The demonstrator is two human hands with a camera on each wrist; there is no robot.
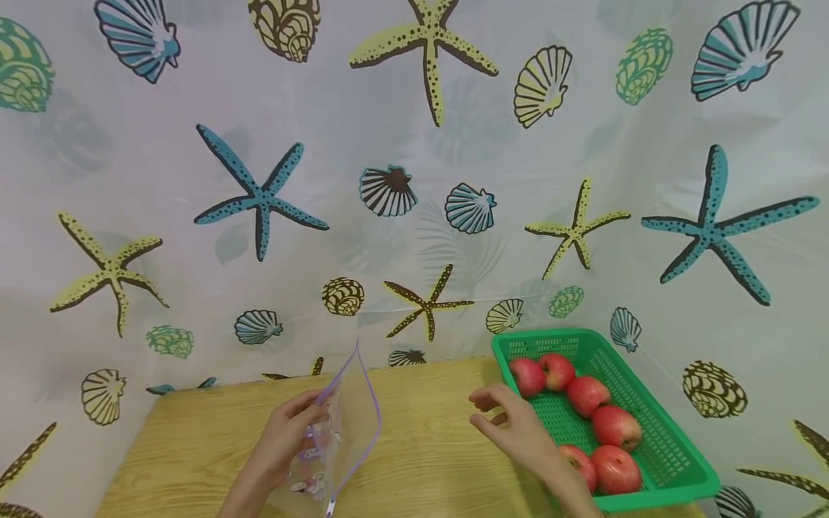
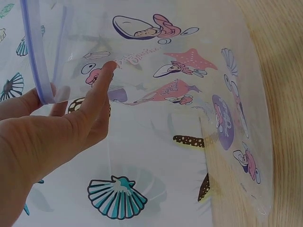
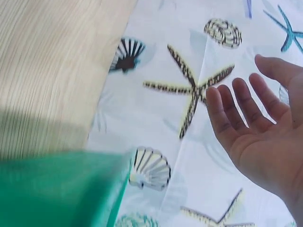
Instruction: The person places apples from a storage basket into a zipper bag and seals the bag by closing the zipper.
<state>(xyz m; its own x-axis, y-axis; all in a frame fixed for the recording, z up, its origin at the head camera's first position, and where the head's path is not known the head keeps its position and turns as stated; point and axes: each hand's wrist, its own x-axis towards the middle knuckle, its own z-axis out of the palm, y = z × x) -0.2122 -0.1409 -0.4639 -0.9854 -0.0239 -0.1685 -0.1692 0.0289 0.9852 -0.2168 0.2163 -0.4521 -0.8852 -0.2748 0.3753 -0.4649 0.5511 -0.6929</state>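
My left hand [image 1: 288, 432] grips a clear zip bag [image 1: 355, 432] by its mouth, near the purple zip strip. The bag stands upright with its mouth spread wide and nothing visible inside. In the left wrist view, pink and purple cartoon prints show on the bag [image 2: 189, 71], with the fingers of the left hand [image 2: 61, 127] at its zip edge. My right hand [image 1: 514, 428] is in the air beside the left rim of a green basket [image 1: 673, 498], its fingers loosely bent and holding nothing. Several red apples [image 1: 617, 426] lie in the basket.
A light wooden table [image 1: 427, 432] lies under both hands. Behind it hangs a white curtain [image 1: 401, 252] printed with shells and starfish. The basket [image 3: 57, 189] also shows at the lower left of the right wrist view.
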